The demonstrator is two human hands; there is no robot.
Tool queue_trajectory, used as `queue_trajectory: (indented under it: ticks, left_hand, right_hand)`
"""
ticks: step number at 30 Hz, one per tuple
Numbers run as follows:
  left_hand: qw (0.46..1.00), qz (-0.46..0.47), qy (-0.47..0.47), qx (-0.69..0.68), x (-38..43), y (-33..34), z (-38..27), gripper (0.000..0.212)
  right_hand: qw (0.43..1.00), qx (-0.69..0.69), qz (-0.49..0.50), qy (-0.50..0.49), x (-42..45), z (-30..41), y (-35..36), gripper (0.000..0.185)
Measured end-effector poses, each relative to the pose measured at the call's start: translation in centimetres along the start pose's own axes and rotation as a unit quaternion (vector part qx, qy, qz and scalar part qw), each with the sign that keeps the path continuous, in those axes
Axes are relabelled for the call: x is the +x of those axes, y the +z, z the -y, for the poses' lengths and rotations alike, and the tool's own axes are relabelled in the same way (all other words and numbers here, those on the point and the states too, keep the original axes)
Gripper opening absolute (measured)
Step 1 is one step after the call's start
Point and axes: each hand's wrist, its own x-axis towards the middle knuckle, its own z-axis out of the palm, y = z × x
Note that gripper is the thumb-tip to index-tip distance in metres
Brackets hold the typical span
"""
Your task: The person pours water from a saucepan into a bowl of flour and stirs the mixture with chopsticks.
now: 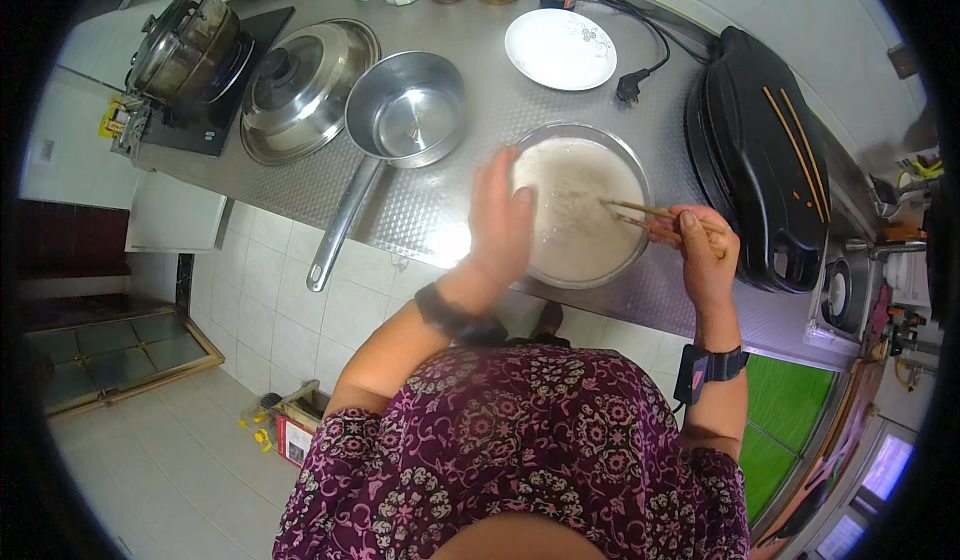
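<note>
A round steel-rimmed bowl (581, 207) of pale, flour-like contents stands at the counter's front edge. My right hand (701, 249), at the bowl's right side, grips a pair of wooden chopsticks (637, 211), whose tips reach the middle of the contents. My left hand (501, 219) is at the bowl's left rim, its fingers extended and slightly blurred; whether it presses on the rim I cannot tell. Left of that hand sits a steel saucepan (409, 110) with its long handle over the counter's front edge.
A lidded pot (184, 46) stands on the stove at the left, beside a domed steel lid (300, 87). A white plate (560, 48) and a black plug (632, 86) lie behind the bowl. Two more chopsticks rest on a black appliance (765, 162) at the right.
</note>
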Motion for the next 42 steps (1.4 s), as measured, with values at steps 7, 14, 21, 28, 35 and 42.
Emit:
queue_trajectory:
  ticks: [7,14,21,28,35,42]
  left_hand:
    - [0.999,-0.02,0.027,0.019,-0.1,0.8,0.4,0.045]
    - [1.0,-0.003,-0.004,0.006,-0.2,0.5,1.1,0.046]
    - [1.0,-0.002,0.025,-0.015,-0.2,0.2,0.2,0.052]
    - [1.0,-0.008,0.017,0.003,-0.5,-0.1,0.1,0.052]
    - [1.0,-0.012,-0.002,0.016,-0.4,0.8,0.5,0.055]
    - [0.999,0.026,-0.04,-0.01,-0.4,0.9,0.3,0.057]
  right_hand:
    - [0.991,0.101,0.005,0.086,-3.0,-0.4,0.7,0.022]
    - [0.97,0.189,-0.064,0.137,-2.6,-1.1,1.5,0.026]
    - [0.984,0.165,-0.072,0.002,-1.7,-0.2,1.0,0.028]
    - [0.995,0.009,-0.016,-0.095,0.8,0.7,1.6,0.028]
    - [0.994,-0.067,-0.007,-0.085,1.3,-0.5,0.8,0.027]
    - [0.998,-0.058,-0.028,-0.013,-0.7,0.2,-0.7,0.027]
